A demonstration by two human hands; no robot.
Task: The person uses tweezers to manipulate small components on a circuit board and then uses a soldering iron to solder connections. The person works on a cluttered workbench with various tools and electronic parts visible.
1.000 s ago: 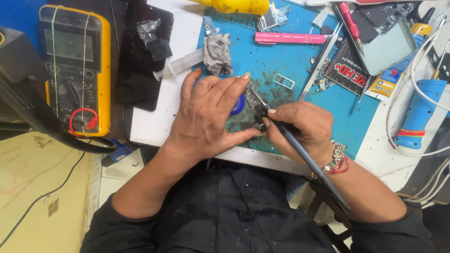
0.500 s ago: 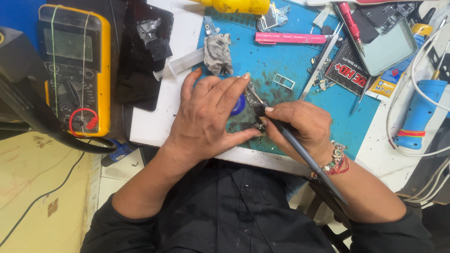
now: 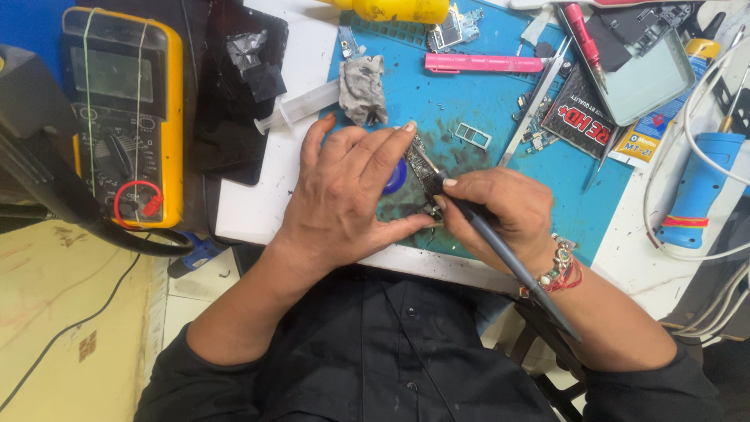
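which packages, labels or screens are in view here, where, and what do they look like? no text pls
Multimeter: far left, upright yellow case, dark face, blank grey screen at its top, red lead plugged in low.
Black sachet: on the blue mat, above the right hand, dark square packet with red and white print.
Glass panel: top right, greenish tilted rectangle, partly over the sachet.
Blue-and-yellow packet: right edge of the mat, mostly hidden beneath the panel.
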